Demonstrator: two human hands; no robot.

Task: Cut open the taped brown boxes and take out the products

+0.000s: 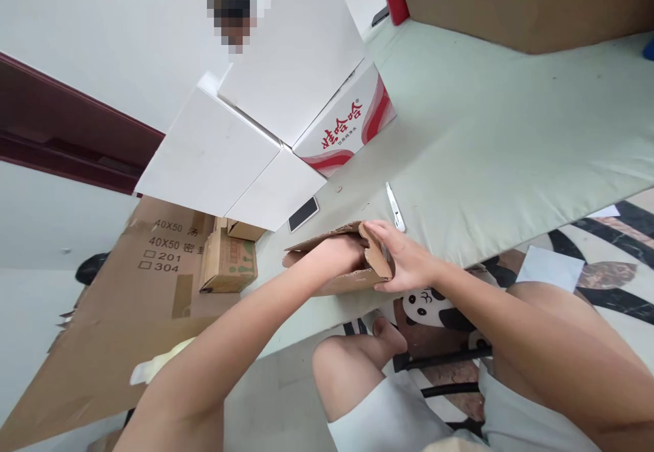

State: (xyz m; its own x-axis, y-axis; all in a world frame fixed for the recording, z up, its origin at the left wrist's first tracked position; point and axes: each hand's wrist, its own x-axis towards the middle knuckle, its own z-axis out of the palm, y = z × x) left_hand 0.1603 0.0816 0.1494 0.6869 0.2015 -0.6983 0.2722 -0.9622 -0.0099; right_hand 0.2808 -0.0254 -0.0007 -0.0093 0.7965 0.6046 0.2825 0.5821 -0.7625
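Right hand (401, 258) has a proper grip on the end of a small cardboard box (379, 261), fingers over the top edge and thumb down low on the same end. Left hand (350, 251) is stuck inside the box through the open side, and the fingers are buried in there, so I can't tell if they're pinching anything or just spread out. The box is at the near edge of the table (475, 131), open side facing up and back at the person, with flaps sticking out at both ends. Can't really tell how much of its weight is on the table.

Just past the right hand there's a white cutter (395, 208) lying flat, and a phone (303, 215) is on the table beyond the left forearm. Behind the phone stands a white carton (341, 131) with red lettering and red swooshes. Off to the left, a couple of little boxes (229, 261) are bunched up by a big brown sheet (168, 281) printed "40X50". Far right corner of the table has a big brown carton (531, 2). Down below, there's a panda print (422, 307) under the right wrist and some white paper (550, 268) on the patterned floor.
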